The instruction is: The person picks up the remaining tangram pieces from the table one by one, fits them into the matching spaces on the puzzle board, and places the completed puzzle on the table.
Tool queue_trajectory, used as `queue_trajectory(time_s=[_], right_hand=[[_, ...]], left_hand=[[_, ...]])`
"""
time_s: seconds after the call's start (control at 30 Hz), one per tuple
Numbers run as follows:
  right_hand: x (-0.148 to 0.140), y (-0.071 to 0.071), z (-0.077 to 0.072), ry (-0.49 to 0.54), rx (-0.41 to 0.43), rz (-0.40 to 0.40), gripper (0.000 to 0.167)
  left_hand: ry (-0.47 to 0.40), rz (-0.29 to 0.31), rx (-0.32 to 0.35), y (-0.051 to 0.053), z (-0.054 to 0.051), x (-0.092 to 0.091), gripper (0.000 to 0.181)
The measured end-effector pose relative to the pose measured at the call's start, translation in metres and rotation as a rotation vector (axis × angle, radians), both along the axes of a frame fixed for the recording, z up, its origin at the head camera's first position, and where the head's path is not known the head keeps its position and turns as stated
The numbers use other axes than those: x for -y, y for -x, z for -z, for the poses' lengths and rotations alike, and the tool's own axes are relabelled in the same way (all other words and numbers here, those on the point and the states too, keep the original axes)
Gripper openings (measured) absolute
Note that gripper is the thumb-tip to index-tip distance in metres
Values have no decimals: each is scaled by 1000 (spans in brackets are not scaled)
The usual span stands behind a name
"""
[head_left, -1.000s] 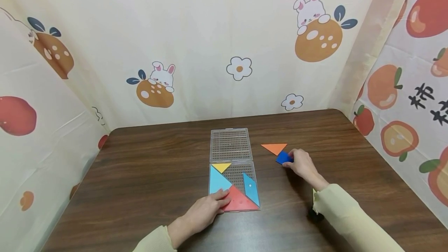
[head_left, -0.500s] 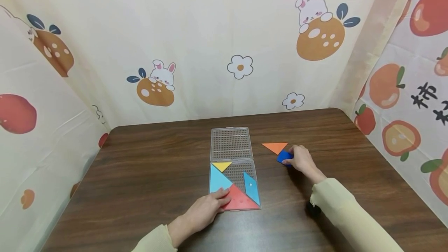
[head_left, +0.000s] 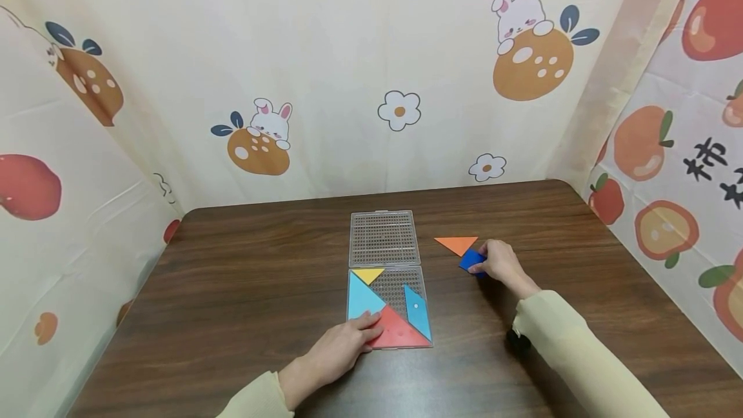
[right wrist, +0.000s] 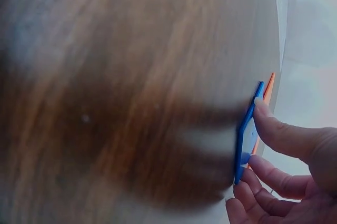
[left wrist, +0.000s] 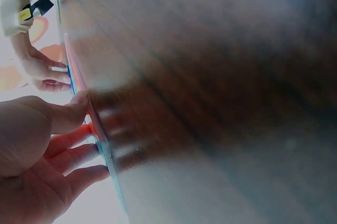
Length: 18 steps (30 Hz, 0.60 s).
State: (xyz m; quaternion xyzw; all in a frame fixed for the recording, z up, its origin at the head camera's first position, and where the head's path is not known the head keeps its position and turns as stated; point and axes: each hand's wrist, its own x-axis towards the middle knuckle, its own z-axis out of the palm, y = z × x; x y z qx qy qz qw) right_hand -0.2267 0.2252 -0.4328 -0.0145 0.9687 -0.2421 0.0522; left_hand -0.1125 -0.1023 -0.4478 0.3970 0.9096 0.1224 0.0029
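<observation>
In the head view my left hand (head_left: 339,347) rests on the near left part of an open clear plastic case (head_left: 416,265), its fingers over the red triangle (head_left: 400,331) and the light blue triangle (head_left: 362,295). The left wrist view shows thumb and fingertips along the case's edge. My right hand (head_left: 504,264) pinches a blue square tangram piece (head_left: 471,260) by its edges, low at the table. Right beside that square lies an orange triangle (head_left: 456,245). A small yellow triangle (head_left: 368,275) and a blue parallelogram (head_left: 416,312) sit in the case's near half.
The case's open lid half (head_left: 383,239) lies flat towards the back of the brown wooden table (head_left: 249,263). Printed curtains (head_left: 336,82) hang behind the table and on both sides. A dark object (head_left: 518,342) shows under the right sleeve.
The head view has shifted slightly. My right forearm has moved a little, while the right hand keeps its pinch on the blue square. The left hand has stayed put.
</observation>
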Motion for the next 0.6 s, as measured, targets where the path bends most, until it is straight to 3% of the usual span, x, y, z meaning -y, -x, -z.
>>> queue_trajectory(time_s=[0.23,0.6], right_hand=[[-1,2,-1,15,11,17,49],[0,3,-2,-1,-73,-1,38]], left_hand=[[3,-5,28,0,-2,0,34],[-2,3,17,-1,-3,0,33]])
